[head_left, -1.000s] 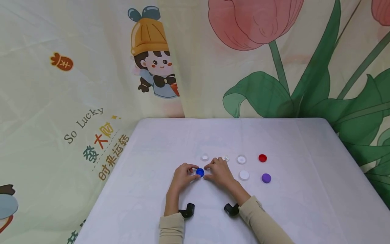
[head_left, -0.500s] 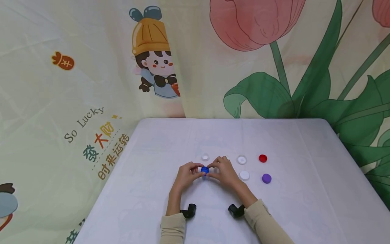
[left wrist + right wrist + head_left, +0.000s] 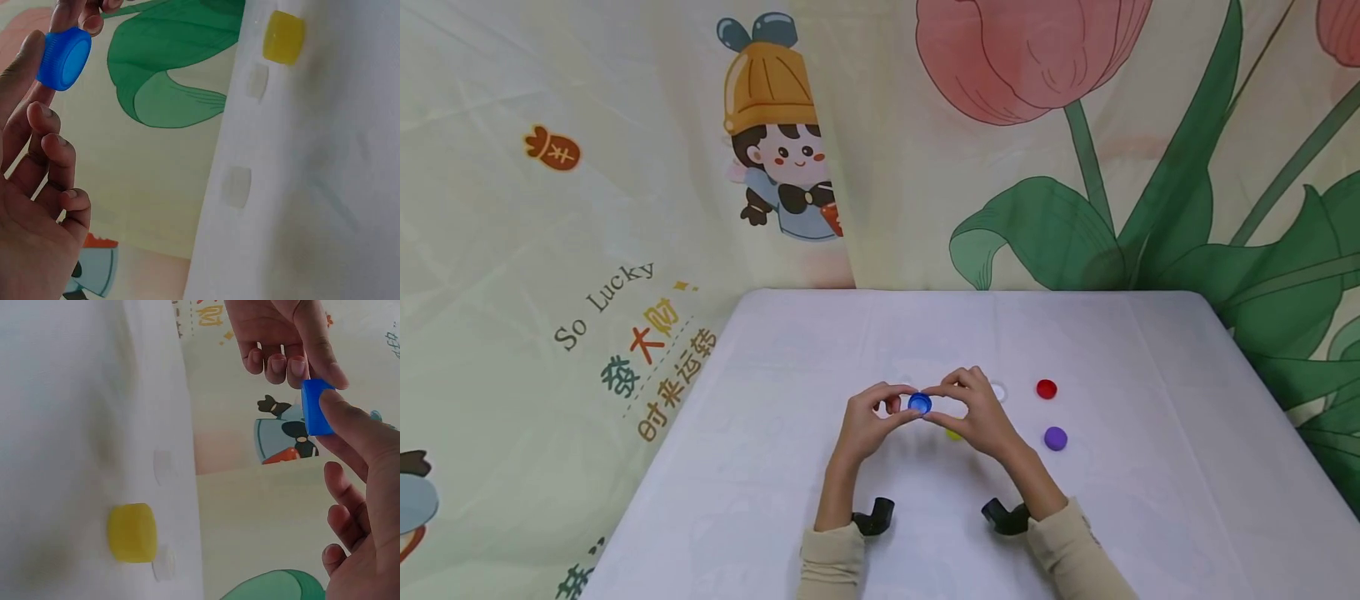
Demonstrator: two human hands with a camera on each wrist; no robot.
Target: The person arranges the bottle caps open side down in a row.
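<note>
A blue bottle cap (image 3: 920, 404) is held up above the white table, its round face toward the head camera. My left hand (image 3: 863, 423) pinches its left side between thumb and index finger, the other fingers loosely bent. On the opposite side, the thumb and index finger of my right hand (image 3: 985, 417) grip the same cap. Below the right hand, a yellow bottle cap (image 3: 132, 533) stands on the table; in the head view that hand mostly hides it. Two pale caps, one of them a translucent cap (image 3: 237, 187), lie near the yellow one.
A red cap (image 3: 1047, 389) and a purple cap (image 3: 1056, 439) lie right of my hands. Behind my right hand a white cap (image 3: 998, 392) is partly covered. The white table (image 3: 1135, 500) ends at a printed cloth backdrop (image 3: 895, 167).
Both hands have raised the blue cap and carried it slightly right and away. The right hand's fingers, apart from the cap a second ago, now grip it. The yellow cap has come into sight.
</note>
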